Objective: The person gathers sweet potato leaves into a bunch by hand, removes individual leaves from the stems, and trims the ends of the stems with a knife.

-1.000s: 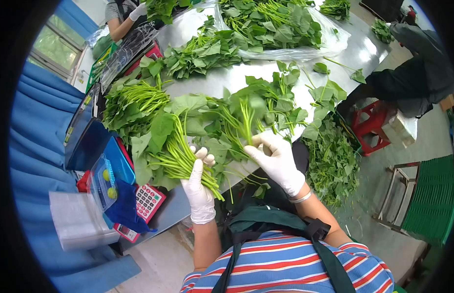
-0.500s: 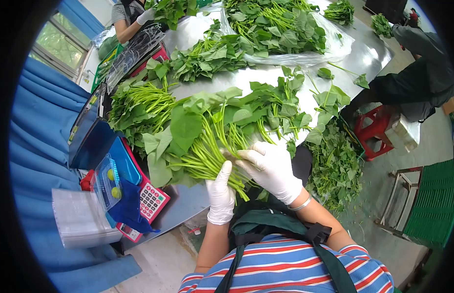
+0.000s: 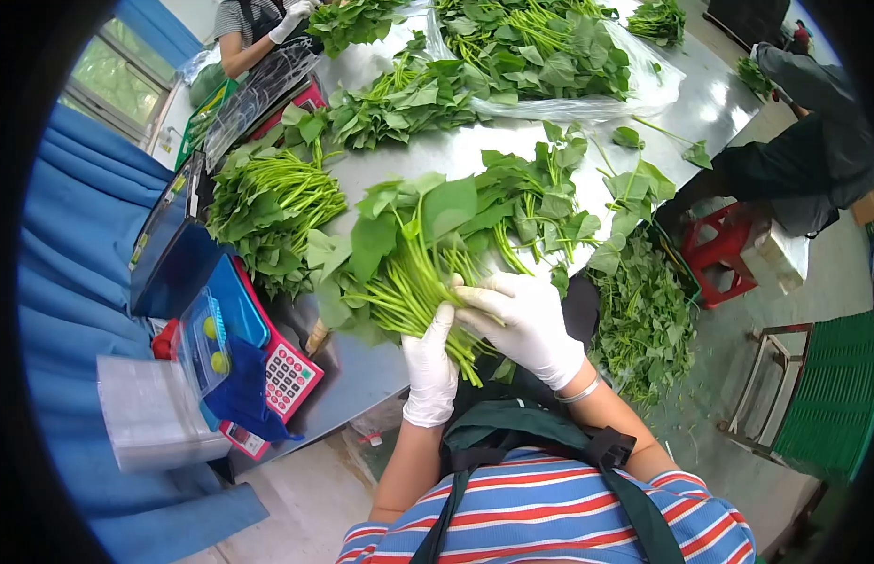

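A bunch of sweet potato greens [image 3: 404, 282], long green stems with broad leaves, is held over the near edge of the metal table [image 3: 362, 371]. My left hand [image 3: 431, 376], in a white glove, is closed around the lower stems, thumb on top. My right hand [image 3: 523, 324], also gloved, has its fingers bent and pinched on the stems from the right side; its fingertips are partly hidden. Another tied-looking bundle of greens [image 3: 282, 202] lies to the left. Loose stems with leaves [image 3: 540, 202] lie just beyond my hands.
A pink scale with a keypad [image 3: 291, 376], a clear plastic box [image 3: 204, 343] and plastic bags [image 3: 155, 414] sit at left. Larger heaps of greens [image 3: 540, 56] lie on a plastic sheet. A crate of greens [image 3: 644, 329], red stool [image 3: 724, 249] and green chair [image 3: 832, 395] stand right. Two people work nearby.
The held bunch has shifted slightly right and turned more upright, uncovering a brownish stick-like thing by the scale. Both my hands keep their grip. The far-left person's gloved hand has moved.
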Demonstrator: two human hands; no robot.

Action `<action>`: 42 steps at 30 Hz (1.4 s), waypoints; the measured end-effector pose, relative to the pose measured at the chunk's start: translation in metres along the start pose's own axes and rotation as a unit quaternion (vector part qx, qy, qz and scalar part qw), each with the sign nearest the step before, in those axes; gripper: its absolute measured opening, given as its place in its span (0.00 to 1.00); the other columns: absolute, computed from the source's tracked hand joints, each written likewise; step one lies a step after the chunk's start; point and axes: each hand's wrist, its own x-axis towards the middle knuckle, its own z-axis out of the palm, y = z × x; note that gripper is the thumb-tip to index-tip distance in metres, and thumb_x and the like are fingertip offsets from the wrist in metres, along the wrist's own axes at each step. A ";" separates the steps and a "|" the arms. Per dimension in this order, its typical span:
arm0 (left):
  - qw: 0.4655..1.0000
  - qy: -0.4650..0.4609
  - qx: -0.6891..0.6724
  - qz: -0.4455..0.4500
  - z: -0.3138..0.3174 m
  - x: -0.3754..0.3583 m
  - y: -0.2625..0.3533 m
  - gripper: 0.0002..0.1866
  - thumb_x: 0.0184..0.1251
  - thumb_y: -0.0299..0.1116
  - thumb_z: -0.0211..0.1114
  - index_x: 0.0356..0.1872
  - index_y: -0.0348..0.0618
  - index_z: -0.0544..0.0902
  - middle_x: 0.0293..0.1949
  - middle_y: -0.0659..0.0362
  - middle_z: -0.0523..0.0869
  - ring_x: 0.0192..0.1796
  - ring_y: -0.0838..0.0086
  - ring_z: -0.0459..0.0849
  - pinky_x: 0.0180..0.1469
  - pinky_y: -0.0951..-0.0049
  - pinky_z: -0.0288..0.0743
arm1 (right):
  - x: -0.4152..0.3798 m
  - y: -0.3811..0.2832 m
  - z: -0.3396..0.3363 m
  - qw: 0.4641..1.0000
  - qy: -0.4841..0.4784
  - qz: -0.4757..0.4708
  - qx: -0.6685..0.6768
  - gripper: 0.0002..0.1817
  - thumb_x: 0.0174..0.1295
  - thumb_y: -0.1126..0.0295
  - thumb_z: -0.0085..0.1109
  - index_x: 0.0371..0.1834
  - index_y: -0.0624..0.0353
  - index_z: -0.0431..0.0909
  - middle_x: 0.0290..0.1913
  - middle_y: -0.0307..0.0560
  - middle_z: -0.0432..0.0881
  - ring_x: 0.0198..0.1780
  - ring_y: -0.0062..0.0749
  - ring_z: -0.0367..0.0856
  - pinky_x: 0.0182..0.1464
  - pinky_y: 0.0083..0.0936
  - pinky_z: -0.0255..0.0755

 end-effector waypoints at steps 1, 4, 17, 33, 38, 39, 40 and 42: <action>1.000 0.006 -0.018 -0.003 0.002 0.001 0.001 0.17 0.64 0.23 0.57 0.54 0.36 0.71 0.50 0.53 0.79 0.52 0.70 0.77 0.57 0.71 0.69 | -0.002 -0.001 0.001 0.997 0.031 0.030 0.058 0.12 0.43 0.70 0.69 0.34 0.54 0.82 0.20 0.39 0.72 0.21 0.30 0.72 0.23 0.23 0.65; 1.000 0.006 -0.008 -0.010 -0.003 0.002 -0.001 0.15 0.64 0.23 0.57 0.52 0.37 0.72 0.49 0.54 0.79 0.49 0.71 0.78 0.56 0.71 0.70 | -0.004 -0.003 0.000 0.988 0.063 0.064 0.125 0.13 0.42 0.72 0.71 0.33 0.56 0.82 0.19 0.40 0.72 0.19 0.29 0.70 0.21 0.21 0.62; 0.998 -0.027 0.045 -0.023 -0.002 -0.010 -0.001 0.15 0.61 0.21 0.62 0.49 0.38 0.74 0.43 0.60 0.79 0.45 0.76 0.78 0.50 0.76 0.73 | 0.001 -0.003 -0.005 0.787 -0.059 0.386 0.479 0.12 0.56 0.73 0.62 0.42 0.65 0.77 0.30 0.38 0.79 0.25 0.13 0.73 0.28 0.11 0.67; 1.000 -0.001 -0.007 -0.002 0.009 -0.003 0.008 0.14 0.64 0.22 0.57 0.51 0.36 0.73 0.48 0.57 0.77 0.49 0.74 0.77 0.55 0.73 0.71 | 0.003 0.008 -0.015 0.879 -0.112 0.285 0.365 0.07 0.57 0.71 0.58 0.35 0.63 0.79 0.32 0.39 0.76 0.31 0.20 0.73 0.34 0.19 0.68; 0.999 -0.022 0.026 -0.009 0.000 -0.006 -0.001 0.17 0.62 0.23 0.60 0.53 0.36 0.73 0.50 0.57 0.77 0.51 0.73 0.76 0.56 0.73 0.69 | -0.008 0.013 -0.012 0.920 -0.182 0.233 0.259 0.11 0.57 0.65 0.58 0.38 0.60 0.76 0.29 0.48 0.79 0.29 0.38 0.79 0.32 0.29 0.72; 0.999 -0.020 0.033 -0.019 -0.001 -0.008 -0.004 0.18 0.61 0.22 0.61 0.53 0.36 0.73 0.49 0.58 0.77 0.50 0.74 0.76 0.55 0.74 0.69 | -0.004 0.013 -0.016 0.923 -0.207 0.219 0.239 0.12 0.57 0.63 0.58 0.38 0.60 0.76 0.28 0.48 0.79 0.29 0.39 0.79 0.32 0.29 0.72; 0.999 -0.020 0.034 -0.020 -0.001 -0.008 -0.004 0.18 0.61 0.22 0.61 0.53 0.36 0.73 0.49 0.58 0.77 0.50 0.74 0.76 0.55 0.74 0.69 | -0.002 0.015 -0.019 0.926 -0.231 0.204 0.219 0.13 0.56 0.62 0.58 0.39 0.59 0.76 0.28 0.49 0.79 0.29 0.39 0.80 0.32 0.30 0.72; 0.996 -0.045 0.066 -0.045 -0.001 -0.007 -0.004 0.18 0.61 0.23 0.62 0.53 0.36 0.73 0.48 0.58 0.78 0.49 0.75 0.77 0.54 0.75 0.70 | -0.003 0.016 -0.021 0.934 -0.240 0.193 0.179 0.13 0.56 0.62 0.58 0.39 0.59 0.77 0.28 0.49 0.80 0.29 0.40 0.80 0.32 0.30 0.72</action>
